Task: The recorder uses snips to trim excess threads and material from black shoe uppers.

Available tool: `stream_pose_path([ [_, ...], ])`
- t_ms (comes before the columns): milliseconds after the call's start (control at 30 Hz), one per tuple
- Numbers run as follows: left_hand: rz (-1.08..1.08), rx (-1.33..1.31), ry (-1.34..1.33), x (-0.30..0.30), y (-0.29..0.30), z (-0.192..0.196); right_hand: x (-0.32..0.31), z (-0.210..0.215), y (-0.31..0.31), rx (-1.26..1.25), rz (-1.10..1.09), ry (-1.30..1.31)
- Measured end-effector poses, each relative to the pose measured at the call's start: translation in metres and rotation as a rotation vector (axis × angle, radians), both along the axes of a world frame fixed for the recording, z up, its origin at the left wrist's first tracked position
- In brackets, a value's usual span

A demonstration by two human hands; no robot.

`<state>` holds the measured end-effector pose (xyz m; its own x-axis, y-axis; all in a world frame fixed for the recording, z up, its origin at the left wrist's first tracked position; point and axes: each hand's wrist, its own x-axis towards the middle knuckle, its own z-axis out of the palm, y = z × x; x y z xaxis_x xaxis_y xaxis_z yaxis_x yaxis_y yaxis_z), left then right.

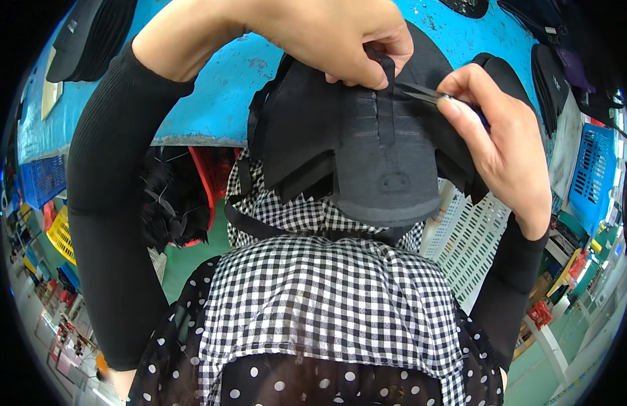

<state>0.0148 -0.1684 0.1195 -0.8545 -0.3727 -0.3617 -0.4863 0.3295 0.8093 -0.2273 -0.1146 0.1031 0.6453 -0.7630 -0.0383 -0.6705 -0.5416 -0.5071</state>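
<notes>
Blue worktable (218, 111), flat black pieces (91, 39) stacked at left. The left hand (344, 37) pinches a black strap (388, 105) on a black fabric piece (388, 179) hanging over the edge. The right hand (508, 139) grips small snips (420, 93) near the strap.

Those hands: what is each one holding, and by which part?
The left hand pinches a black strip by its upper part; the right hand holds a pointed metal tool by the end away from its tip.
</notes>
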Motion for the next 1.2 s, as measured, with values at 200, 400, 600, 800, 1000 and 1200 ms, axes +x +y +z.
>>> stream_pose_path([
  [200, -0.045, 0.062, 0.025, -0.006, -0.004, 0.001, 0.011, -0.009, -0.007, 0.044, 0.030, 0.087],
  [400, 0.068, -0.080, 0.138, 0.005, 0.008, -0.014, 0.007, -0.005, -0.001, 0.078, 0.002, -0.002],
  [600, 0.102, 0.104, -0.074, -0.004, 0.002, -0.013, 0.007, -0.009, -0.009, 0.130, 0.013, 0.004],
  [800, 0.105, 0.217, 0.200, 0.009, 0.001, -0.031, 0.012, -0.005, -0.014, 0.199, 0.035, 0.013],
  [1000, 0.086, 0.142, 0.212, 0.013, 0.004, -0.034, 0.013, -0.011, -0.012, 0.173, 0.024, -0.009],
  [1200, 0.129, -0.015, 0.206, 0.008, 0.014, -0.016, 0.008, -0.011, -0.011, 0.167, 0.014, -0.053],
])
